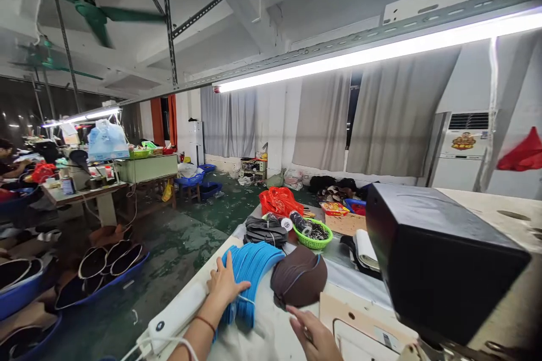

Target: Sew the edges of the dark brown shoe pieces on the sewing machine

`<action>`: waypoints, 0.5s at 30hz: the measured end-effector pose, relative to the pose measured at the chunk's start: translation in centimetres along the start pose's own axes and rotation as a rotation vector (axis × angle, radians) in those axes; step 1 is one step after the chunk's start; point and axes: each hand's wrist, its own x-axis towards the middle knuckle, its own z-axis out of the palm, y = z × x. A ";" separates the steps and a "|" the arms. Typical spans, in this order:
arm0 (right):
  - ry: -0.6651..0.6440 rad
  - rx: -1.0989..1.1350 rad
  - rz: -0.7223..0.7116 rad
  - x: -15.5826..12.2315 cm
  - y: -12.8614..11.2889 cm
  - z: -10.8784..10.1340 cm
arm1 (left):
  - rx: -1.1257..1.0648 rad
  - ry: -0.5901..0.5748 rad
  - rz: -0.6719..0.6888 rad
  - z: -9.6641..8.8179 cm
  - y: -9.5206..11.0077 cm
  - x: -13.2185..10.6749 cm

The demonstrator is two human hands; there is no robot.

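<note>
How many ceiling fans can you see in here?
2. The nearer green fan hangs at the upper left; the farther fan is lower in the picture, close to the left edge. Others may be hidden or out of view.

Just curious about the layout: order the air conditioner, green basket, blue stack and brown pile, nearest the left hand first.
1. Blue stack, touching the left hand.
2. Brown pile, right of it.
3. Green basket, farther back.
4. Air conditioner, far right.
</note>
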 end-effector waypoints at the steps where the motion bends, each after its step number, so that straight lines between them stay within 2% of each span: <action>1: -0.008 -0.014 0.042 1.5 -0.3 1.6 | 0.003 0.000 -0.002 0.1 -0.1 -0.4; 4: 0.023 -0.070 0.126 5.3 -1.2 5.3 | 0.013 0.007 -0.008 0.0 -0.4 -1.7; 6: 0.041 -0.116 0.152 7.1 -1.5 6.6 | 0.023 0.008 -0.004 -0.2 -0.7 -2.5; 9: 0.038 -0.182 0.160 9.3 -1.4 7.1 | 0.046 -0.004 0.010 -0.4 -0.7 -2.9; 12: 0.004 -0.230 0.183 11.0 -1.2 7.1 | 0.050 -0.050 0.039 -0.2 -0.8 -2.1; 15: -0.012 -0.257 0.261 11.7 -1.5 7.9 | 0.000 -0.110 0.199 0.3 -1.2 -0.7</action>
